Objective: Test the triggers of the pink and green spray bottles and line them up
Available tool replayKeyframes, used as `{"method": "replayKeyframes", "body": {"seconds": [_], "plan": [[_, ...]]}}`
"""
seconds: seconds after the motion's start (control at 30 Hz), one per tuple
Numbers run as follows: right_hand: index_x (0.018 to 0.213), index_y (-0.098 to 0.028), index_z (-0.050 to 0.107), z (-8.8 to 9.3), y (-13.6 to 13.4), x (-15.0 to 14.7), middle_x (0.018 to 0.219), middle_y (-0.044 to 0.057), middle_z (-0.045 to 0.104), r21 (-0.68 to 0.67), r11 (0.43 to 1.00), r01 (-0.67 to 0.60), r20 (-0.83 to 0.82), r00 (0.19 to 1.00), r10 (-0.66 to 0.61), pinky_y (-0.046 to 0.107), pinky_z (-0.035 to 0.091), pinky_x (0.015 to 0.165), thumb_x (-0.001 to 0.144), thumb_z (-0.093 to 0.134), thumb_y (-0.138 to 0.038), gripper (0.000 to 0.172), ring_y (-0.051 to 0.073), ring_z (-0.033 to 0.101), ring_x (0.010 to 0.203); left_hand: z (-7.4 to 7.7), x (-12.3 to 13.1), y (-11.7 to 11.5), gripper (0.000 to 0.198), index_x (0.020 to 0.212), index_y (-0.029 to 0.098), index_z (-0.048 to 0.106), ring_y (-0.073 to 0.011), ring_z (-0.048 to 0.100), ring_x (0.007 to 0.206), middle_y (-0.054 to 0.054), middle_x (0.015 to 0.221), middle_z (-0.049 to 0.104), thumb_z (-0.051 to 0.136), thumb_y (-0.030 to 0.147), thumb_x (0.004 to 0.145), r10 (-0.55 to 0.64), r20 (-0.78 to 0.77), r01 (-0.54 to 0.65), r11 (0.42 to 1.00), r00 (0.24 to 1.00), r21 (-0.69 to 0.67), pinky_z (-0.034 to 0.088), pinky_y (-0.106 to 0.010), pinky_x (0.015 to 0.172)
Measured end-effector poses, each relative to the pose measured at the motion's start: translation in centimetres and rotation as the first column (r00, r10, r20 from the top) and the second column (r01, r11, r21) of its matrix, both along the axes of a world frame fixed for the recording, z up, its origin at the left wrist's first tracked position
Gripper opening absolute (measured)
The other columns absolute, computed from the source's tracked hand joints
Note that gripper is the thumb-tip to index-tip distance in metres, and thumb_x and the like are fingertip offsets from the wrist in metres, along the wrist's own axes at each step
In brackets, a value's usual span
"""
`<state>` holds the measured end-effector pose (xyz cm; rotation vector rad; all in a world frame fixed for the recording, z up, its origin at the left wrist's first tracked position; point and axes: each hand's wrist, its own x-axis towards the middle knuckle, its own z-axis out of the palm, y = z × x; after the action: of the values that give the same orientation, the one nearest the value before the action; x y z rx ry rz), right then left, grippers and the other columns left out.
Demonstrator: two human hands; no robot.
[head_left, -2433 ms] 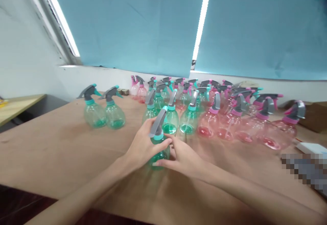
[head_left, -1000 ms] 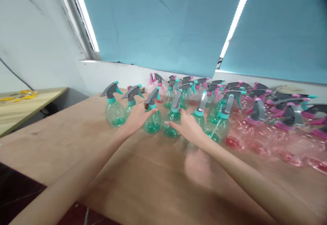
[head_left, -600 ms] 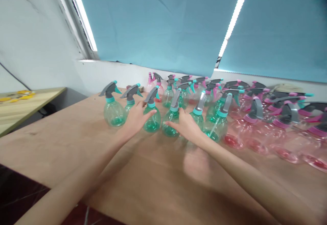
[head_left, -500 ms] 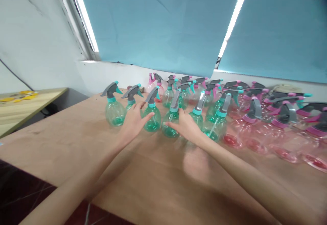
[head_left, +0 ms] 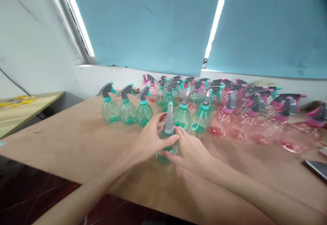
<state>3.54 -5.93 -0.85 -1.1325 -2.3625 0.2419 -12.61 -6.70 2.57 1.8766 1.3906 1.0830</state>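
A green spray bottle (head_left: 165, 157) with a grey trigger head stands out in front of the row, between my two hands. My left hand (head_left: 150, 138) wraps its left side near the collar, thumb across the front. Lower on the right side, my right hand (head_left: 190, 148) is closed around the bottle's body. The fingers behind the bottle are mostly hidden. Just behind it are another green spray bottle (head_left: 182, 116) and, to the left, a green spray bottle (head_left: 144, 113) with a turquoise collar.
Several pink spray bottles (head_left: 244, 126) crowd the right and back of the wooden table (head_left: 84, 143). A dark flat object (head_left: 316, 168) lies at the right edge. Further left, a second table (head_left: 48, 100) bears yellow pieces. Behind everything hangs a blue curtain (head_left: 143, 27).
My hands have come together around one green spray bottle from the row and brought it nearer to me. The view has shifted slightly to the right.
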Motion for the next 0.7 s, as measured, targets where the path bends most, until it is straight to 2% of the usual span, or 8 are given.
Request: {"method": "replayKeyframes", "body": {"seconds": [0.07, 0.13, 0.27, 0.37, 0.43, 0.5, 0.6, 0.7], "plan": [[0.122, -0.015, 0.050, -0.4, -1.1, 1.4, 0.113, 0.015, 0.063, 0.061, 0.998, -0.003, -0.016, 1.000, 0.004, 0.043, 0.056, 0.064, 0.082, 0.065, -0.049, 0.054, 0.032, 0.068, 0.090, 0.4, 2.2, -0.4, 0.057, 0.128, 0.018, 0.048, -0.0251, 0.066, 0.102, -0.011, 0.119, 0.063, 0.069, 0.032, 0.077, 0.001, 0.041, 0.000, 1.000, 0.999, -0.006, 0.056, -0.039, 0.084], [0.115, -0.017, 0.052, -0.8, -1.8, 2.8, 0.109, 0.014, 0.065, 0.109, 0.994, 0.004, -0.043, 0.999, 0.001, 0.041, 0.056, 0.062, 0.082, 0.065, -0.053, 0.051, 0.032, 0.069, 0.089, 0.7, 4.3, -0.6, 0.045, 0.121, 0.018, 0.051, -0.0218, 0.067, 0.090, -0.008, 0.109, 0.065, 0.066, 0.033, 0.081, -0.011, 0.052, 0.010, 1.000, 0.999, 0.018, 0.055, -0.035, 0.077], [0.118, -0.018, 0.049, -1.5, -2.2, 5.8, 0.112, 0.014, 0.067, 0.157, 0.987, 0.031, -0.109, 0.994, -0.014, 0.045, 0.058, 0.073, 0.082, 0.063, -0.060, 0.057, 0.034, 0.067, 0.100, 0.2, 7.6, 0.0, 0.027, 0.111, 0.019, 0.054, -0.0201, 0.063, 0.091, -0.005, 0.105, 0.063, 0.058, 0.027, 0.086, -0.080, 0.011, 0.077, 0.988, 0.997, 0.136, 0.052, -0.036, 0.081], [0.123, -0.015, 0.048, -2.0, -1.5, 8.7, 0.114, 0.017, 0.066, 0.107, 0.994, 0.001, -0.101, 0.995, 0.010, 0.050, 0.055, 0.083, 0.082, 0.061, -0.066, 0.067, 0.036, 0.065, 0.106, -0.6, 9.8, 0.9, 0.025, 0.110, 0.018, 0.054, -0.0198, 0.063, 0.093, -0.006, 0.106, 0.063, 0.053, 0.020, 0.085, -0.158, 0.051, 0.148, 0.975, 0.986, 0.168, 0.050, -0.036, 0.085], [0.127, -0.016, 0.047, -2.5, -0.8, 11.1, 0.119, 0.017, 0.065, 0.036, 0.996, -0.087, -0.086, 0.992, 0.090, 0.049, 0.054, 0.088, 0.084, 0.060, -0.065, 0.066, 0.034, 0.063, 0.110, -1.2, 11.1, 1.6, 0.025, 0.108, 0.019, 0.055, -0.0187, 0.063, 0.091, -0.005, 0.104, 0.064, 0.052, 0.016, 0.083, -0.205, 0.096, 0.186, 0.966, 0.974, 0.178, 0.050, -0.034, 0.084], [0.134, -0.019, 0.044, -3.2, -0.1, 13.5, 0.129, 0.017, 0.061, -0.031, 0.992, -0.122, -0.052, 0.991, 0.121, 0.049, 0.051, 0.094, 0.089, 0.057, -0.061, 0.063, 0.033, 0.060, 0.117, -1.6, 12.1, 2.5, 0.027, 0.107, 0.019, 0.057, -0.0178, 0.062, 0.091, -0.004, 0.104, 0.064, 0.051, 0.014, 0.081, -0.235, 0.122, 0.208, 0.958, 0.964, 0.197, 0.049, -0.033, 0.084], [0.143, -0.020, 0.038, -4.6, 0.9, 16.8, 0.139, 0.018, 0.055, -0.094, 0.992, -0.086, -0.019, 0.996, 0.084, 0.051, 0.047, 0.101, 0.092, 0.054, -0.058, 0.065, 0.033, 0.053, 0.127, -1.8, 13.1, 3.8, 0.029, 0.104, 0.019, 0.058, -0.0179, 0.061, 0.090, -0.004, 0.103, 0.065, 0.050, 0.012, 0.077, -0.248, 0.125, 0.218, 0.952, 0.961, 0.214, 0.047, -0.032, 0.082], [0.141, -0.018, 0.043, -5.9, 1.6, 18.6, 0.142, 0.020, 0.052, -0.140, 0.990, -0.022, 0.053, 0.998, 0.029, 0.055, 0.045, 0.103, 0.090, 0.055, -0.060, 0.068, 0.036, 0.051, 0.129, -1.6, 13.8, 4.8, 0.028, 0.100, 0.019, 0.060, -0.0175, 0.059, 0.085, -0.003, 0.097, 0.065, 0.049, 0.012, 0.075, -0.231, 0.108, 0.204, 0.955, 0.967, 0.217, 0.045, -0.031, 0.077]]}}
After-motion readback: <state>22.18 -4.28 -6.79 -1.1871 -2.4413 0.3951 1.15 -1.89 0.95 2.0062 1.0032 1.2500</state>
